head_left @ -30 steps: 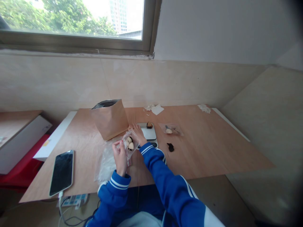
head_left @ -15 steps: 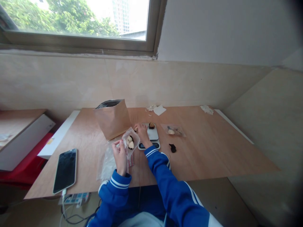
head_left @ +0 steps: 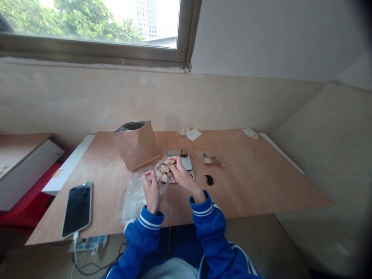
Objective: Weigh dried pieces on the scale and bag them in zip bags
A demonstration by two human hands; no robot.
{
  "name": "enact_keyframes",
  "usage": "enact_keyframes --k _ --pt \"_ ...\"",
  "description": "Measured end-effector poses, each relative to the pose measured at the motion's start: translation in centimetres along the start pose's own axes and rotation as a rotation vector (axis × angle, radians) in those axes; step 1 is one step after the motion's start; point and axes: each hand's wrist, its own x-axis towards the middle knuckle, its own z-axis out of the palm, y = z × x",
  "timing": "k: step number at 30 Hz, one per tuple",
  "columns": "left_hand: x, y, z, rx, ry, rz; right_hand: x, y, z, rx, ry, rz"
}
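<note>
My left hand (head_left: pixel 151 192) pinches the edge of a small clear plastic bag (head_left: pixel 166 188) that holds several pale dried slices (head_left: pixel 163 178) with dark rims. Between the fingers of my right hand (head_left: pixel 183 176) is another pale, dark-edged dried slice (head_left: pixel 169 163), at the bag's open mouth. Behind the hands lies a digital kitchen scale (head_left: pixel 173 154), its front partly hidden by them. One dried slice (head_left: pixel 184 153) rests on its plate. Flat clear plastic bags (head_left: pixel 132 199) lie under and left of my left hand.
An open brown paper pouch (head_left: pixel 136 149) stands at the back left. Right of the scale are a filled clear bag (head_left: pixel 217 159) and a black shrivelled piece (head_left: pixel 209 179). A phone (head_left: pixel 77 209) with a cable lies front left. White scraps (head_left: pixel 194 134) lie near the wall.
My right hand has come from the scale's left edge towards me, bringing a dried slice to the small bag. My left hand keeps hold of the bag.
</note>
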Motion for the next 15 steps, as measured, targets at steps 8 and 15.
enact_keyframes --k 8,15 --pt "-0.8 -0.4 0.6 -0.062 -0.122 -0.024 0.7 1.1 2.9 -0.524 0.326 0.062" --pt "-1.3 -1.3 0.9 -0.119 -0.138 -0.078 0.6 1.4 3.6 -0.672 0.156 0.086"
